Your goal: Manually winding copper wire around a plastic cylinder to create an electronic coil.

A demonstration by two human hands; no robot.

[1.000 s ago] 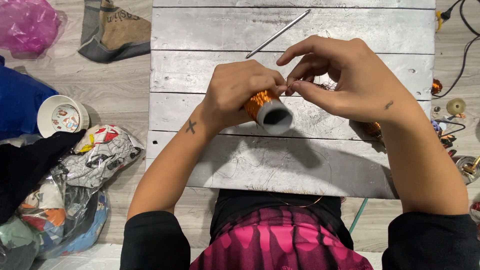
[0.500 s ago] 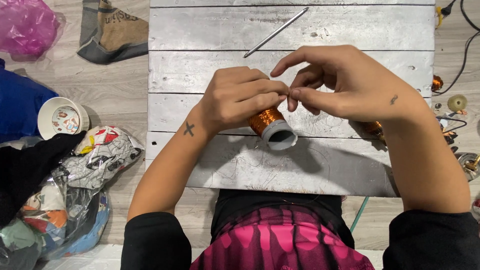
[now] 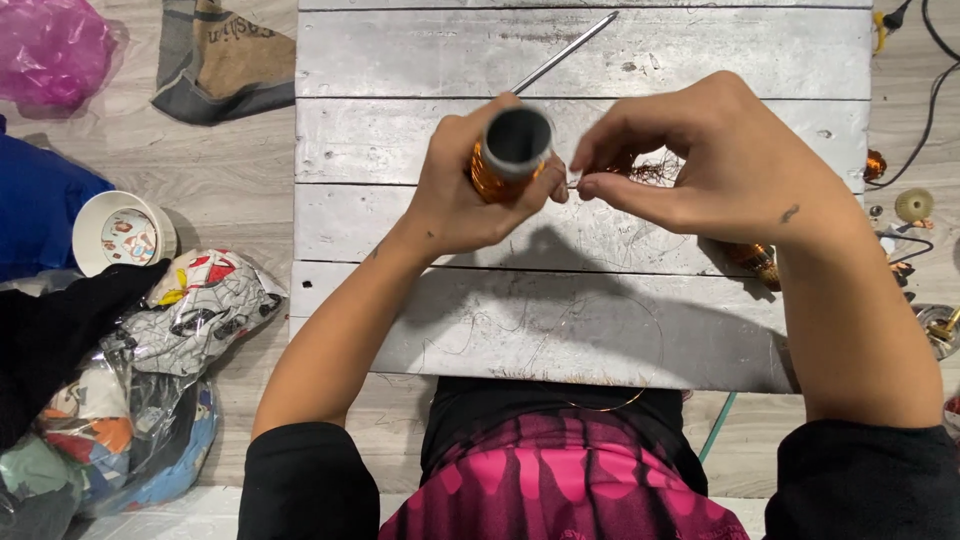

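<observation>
Both hands point(image 3: 600, 175) hold copper spool point(image 3: 508, 155) mid-board point(image 3: 420, 60), edges distant

Copper wire spool point(image 3: 505, 158) is a grey tube wrapped in shiny orange wire, tipped so its open dark end faces up, held above the white plank board's point(image 3: 640, 60) middle, toward the far edge.

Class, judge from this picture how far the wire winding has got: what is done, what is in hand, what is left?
Done: copper wire already covers part of the grey spool.
In hand: the left hand grips the spool, open end towards the camera, while the right hand pinches a thin strand beside it.
Left: a loose wire loop hangs off the board.
</observation>
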